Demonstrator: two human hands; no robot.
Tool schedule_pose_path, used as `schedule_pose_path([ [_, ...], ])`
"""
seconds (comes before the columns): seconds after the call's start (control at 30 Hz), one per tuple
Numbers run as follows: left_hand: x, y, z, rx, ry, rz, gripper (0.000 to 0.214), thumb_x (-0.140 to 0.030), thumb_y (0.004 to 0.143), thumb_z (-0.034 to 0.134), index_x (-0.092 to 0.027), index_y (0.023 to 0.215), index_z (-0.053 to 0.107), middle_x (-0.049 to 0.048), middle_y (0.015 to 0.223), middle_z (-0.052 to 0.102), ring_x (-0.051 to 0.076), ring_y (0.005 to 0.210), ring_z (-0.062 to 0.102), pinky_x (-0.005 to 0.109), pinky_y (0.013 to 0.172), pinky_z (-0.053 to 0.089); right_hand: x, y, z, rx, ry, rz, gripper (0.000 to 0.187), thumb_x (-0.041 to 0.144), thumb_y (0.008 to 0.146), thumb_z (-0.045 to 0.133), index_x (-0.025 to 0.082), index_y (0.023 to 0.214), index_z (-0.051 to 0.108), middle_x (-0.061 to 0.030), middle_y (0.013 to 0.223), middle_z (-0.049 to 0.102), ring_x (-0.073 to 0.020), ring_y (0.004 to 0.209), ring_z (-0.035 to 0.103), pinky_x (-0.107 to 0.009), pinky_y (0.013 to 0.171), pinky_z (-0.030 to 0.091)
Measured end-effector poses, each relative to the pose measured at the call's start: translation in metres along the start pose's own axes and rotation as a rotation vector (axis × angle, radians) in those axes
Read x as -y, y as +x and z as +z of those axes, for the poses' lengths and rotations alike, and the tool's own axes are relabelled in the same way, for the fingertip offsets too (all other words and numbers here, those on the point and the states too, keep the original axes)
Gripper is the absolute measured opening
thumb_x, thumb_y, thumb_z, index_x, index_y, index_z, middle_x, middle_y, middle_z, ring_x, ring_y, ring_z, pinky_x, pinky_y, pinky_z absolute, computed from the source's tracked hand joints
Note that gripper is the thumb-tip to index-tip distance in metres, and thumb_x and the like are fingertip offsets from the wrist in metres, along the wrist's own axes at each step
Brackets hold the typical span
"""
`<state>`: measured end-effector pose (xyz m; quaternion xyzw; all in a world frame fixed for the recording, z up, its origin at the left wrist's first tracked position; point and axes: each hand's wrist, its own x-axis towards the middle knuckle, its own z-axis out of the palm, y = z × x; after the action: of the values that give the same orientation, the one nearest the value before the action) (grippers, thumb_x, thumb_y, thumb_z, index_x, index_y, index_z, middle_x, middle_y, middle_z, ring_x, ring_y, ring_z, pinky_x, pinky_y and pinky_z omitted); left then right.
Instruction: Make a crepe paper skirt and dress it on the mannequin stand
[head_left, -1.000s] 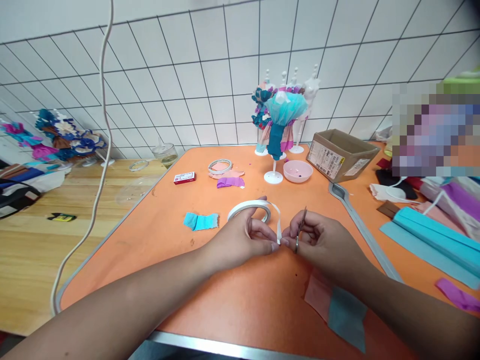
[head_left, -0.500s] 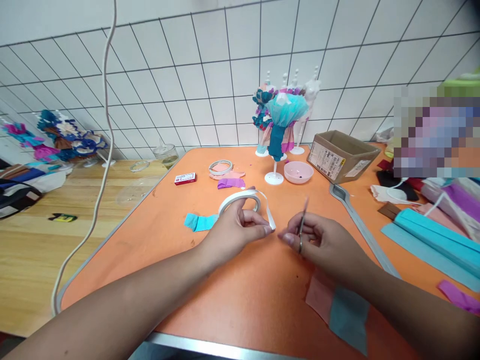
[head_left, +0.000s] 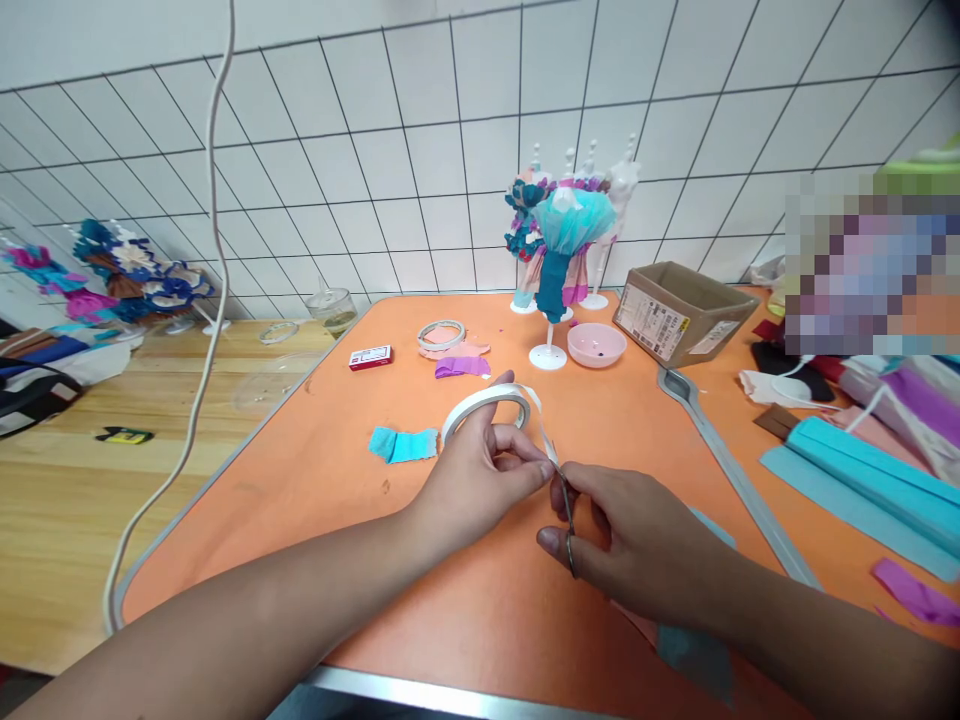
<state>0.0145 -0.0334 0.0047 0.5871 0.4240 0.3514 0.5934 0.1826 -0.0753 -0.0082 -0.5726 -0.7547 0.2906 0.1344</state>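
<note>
My left hand (head_left: 480,470) grips a white roll of tape (head_left: 487,402) above the orange table (head_left: 315,480), thumb and finger pinching the loose strip that hangs off it. My right hand (head_left: 626,535) is closed round small scissors (head_left: 568,510), whose blades point up at the strip's end right beside my left fingertips. A pink and teal crepe paper piece (head_left: 686,650) lies partly hidden under my right wrist.
A teal paper scrap (head_left: 403,443), a purple scrap (head_left: 461,367), a second tape ring (head_left: 440,334), a red box (head_left: 369,357), a pink bowl (head_left: 595,343), a cardboard box (head_left: 681,308) and dressed mannequin stands (head_left: 559,255) stand farther back. Teal paper rolls (head_left: 862,485) lie right. A white cable (head_left: 202,330) hangs left.
My right hand turned the scissors over and brought them down and in to the tape strip. My left hand lifted the roll slightly, then held it near the same spot.
</note>
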Motion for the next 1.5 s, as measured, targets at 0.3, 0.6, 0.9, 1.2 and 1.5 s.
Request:
schedule_pose_path([
  [0.3,0.0014,0.0002,-0.0006,-0.032,0.002,0.025,0.071,-0.016,0.073,0.066,-0.02,0.134,0.03,-0.002,0.075,0.063,0.015,0.074,0.064,0.032,0.074,0.049,0.0031,-0.0004,-0.0014,-0.02,-0.007,0.024,0.026,0.048,0.077,0.059,0.022,0.075,0.052,0.0037,0.07,0.061,-0.015,0.062,0.053,-0.026,0.057,0.03],
  [0.6,-0.0003,-0.0017,0.0011,-0.056,-0.04,0.025,0.083,-0.013,0.073,0.066,-0.022,0.141,0.02,-0.0043,0.071,0.06,0.014,0.071,0.063,0.031,0.074,0.05,0.002,-0.0004,-0.0007,-0.017,0.039,-0.006,0.027,0.045,0.081,0.055,0.022,0.071,0.049,0.0032,0.068,0.063,-0.0152,0.063,0.054,-0.026,0.058,0.031],
  [0.9,-0.0009,-0.0004,0.0014,-0.07,-0.032,0.053,0.091,-0.012,0.071,0.067,-0.023,0.145,0.015,-0.0047,0.07,0.06,0.013,0.072,0.063,0.029,0.074,0.05,0.0021,0.0009,-0.0012,-0.019,0.069,-0.012,0.027,0.045,0.081,0.056,0.021,0.07,0.049,0.0033,0.065,0.061,-0.0136,0.059,0.052,-0.025,0.054,0.029],
  [1.2,-0.0005,0.0002,-0.0007,-0.069,-0.054,0.048,0.092,-0.013,0.07,0.068,-0.022,0.144,0.015,-0.0057,0.07,0.059,0.011,0.067,0.059,0.025,0.069,0.047,0.0001,0.0008,0.0004,-0.035,0.058,-0.013,0.026,0.041,0.082,0.056,0.021,0.068,0.05,0.0038,0.058,0.056,-0.012,0.056,0.049,-0.023,0.052,0.026],
  [1.5,-0.0002,0.0003,0.0,-0.085,-0.032,0.045,0.09,-0.013,0.072,0.067,-0.021,0.145,0.014,-0.0058,0.07,0.058,0.009,0.067,0.058,0.023,0.069,0.047,-0.0014,0.0015,0.0026,-0.028,0.072,-0.024,0.023,0.039,0.083,0.055,0.02,0.07,0.053,0.0037,0.058,0.055,-0.0115,0.055,0.048,-0.023,0.051,0.026],
])
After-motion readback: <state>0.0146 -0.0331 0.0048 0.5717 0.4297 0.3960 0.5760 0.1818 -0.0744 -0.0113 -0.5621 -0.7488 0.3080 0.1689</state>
